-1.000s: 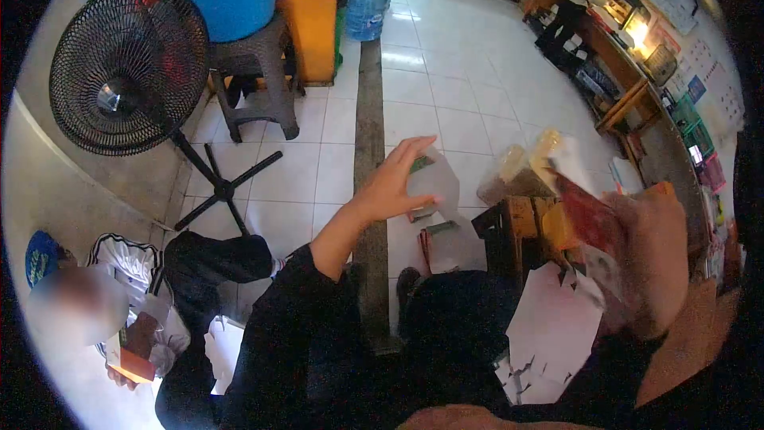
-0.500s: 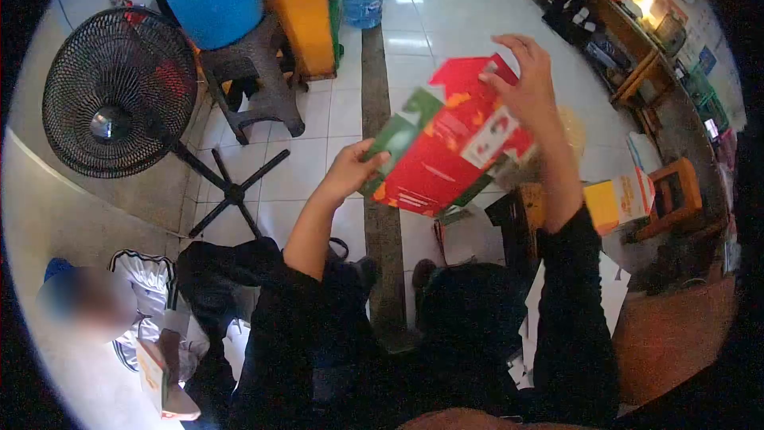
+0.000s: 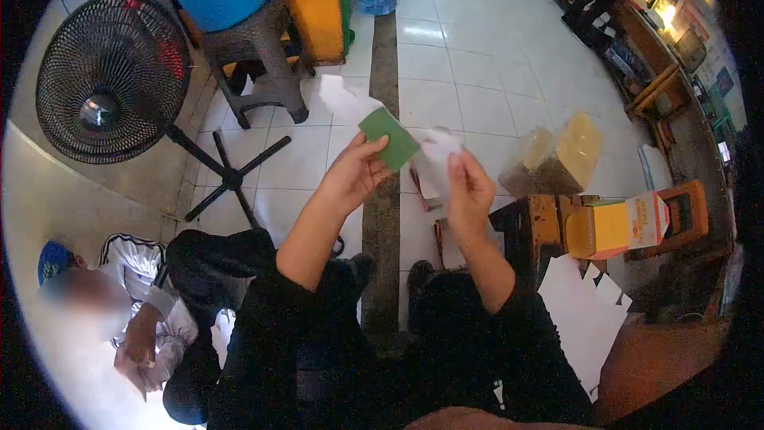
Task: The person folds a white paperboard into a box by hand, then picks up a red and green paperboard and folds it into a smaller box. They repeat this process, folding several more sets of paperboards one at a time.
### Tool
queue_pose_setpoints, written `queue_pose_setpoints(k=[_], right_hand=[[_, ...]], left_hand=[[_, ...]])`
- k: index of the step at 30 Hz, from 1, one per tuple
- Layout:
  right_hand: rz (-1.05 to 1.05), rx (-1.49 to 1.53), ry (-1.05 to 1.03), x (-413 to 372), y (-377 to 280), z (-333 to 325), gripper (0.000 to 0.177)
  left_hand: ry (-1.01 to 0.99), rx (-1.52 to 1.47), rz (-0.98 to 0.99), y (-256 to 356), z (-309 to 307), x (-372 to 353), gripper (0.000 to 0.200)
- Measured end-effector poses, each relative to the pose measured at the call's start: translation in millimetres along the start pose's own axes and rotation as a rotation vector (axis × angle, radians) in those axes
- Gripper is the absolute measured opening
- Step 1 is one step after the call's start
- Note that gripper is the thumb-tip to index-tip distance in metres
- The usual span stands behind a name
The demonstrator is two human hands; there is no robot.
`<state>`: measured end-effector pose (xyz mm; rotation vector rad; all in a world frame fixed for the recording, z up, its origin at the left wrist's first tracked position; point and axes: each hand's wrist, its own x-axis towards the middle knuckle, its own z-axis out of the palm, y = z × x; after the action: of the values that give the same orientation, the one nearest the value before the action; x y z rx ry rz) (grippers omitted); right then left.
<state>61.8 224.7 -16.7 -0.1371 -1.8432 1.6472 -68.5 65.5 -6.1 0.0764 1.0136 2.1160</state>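
Between thumb and fingers, my left hand (image 3: 356, 169) grips a carton sheet near its green panel (image 3: 389, 139). White parts of the sheet (image 3: 344, 102) stick out beyond the green panel, up and to the left. My right hand (image 3: 471, 183) is pinched on the sheet's white part (image 3: 439, 147), which is blurred by motion. Beneath my hands, more folded carton pieces (image 3: 430, 183) lie low near the floor, partly hidden by my right hand and forearm.
At the left stands a black fan (image 3: 111, 80), with a grey stool (image 3: 259, 56) behind it. A co-worker (image 3: 151, 302) sits lower left. White sheets (image 3: 581, 318) and a yellow carton (image 3: 601, 229) lie at right, near plastic-wrapped bundles (image 3: 577, 155).
The sheet has turned from its red printed face to show white and a green panel. My right hand has come down and inward. The view has shifted slightly.
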Motion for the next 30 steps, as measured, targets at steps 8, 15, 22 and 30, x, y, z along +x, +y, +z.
queue_pose_setpoints(k=[8,15,22,30], right_hand=[[-0.524,-0.638,-0.029,11.1,-20.8,4.2,0.039],[-0.654,-0.546,-0.318,11.6,-18.8,-5.3,0.035],[-0.7,-0.613,-0.203,5.7,-12.5,1.1,0.034],[-0.601,-0.694,-0.128,6.0,-6.9,16.5,0.043]], left_hand=[[-0.009,0.215,0.387,-39.3,48.8,-14.3,0.029],[0.096,0.066,0.271,-17.1,30.6,-20.0,0.019],[0.118,0.102,0.222,-38.6,33.4,-22.8,0.025],[-0.028,-0.121,0.175,-33.0,43.2,-27.9,0.028]])
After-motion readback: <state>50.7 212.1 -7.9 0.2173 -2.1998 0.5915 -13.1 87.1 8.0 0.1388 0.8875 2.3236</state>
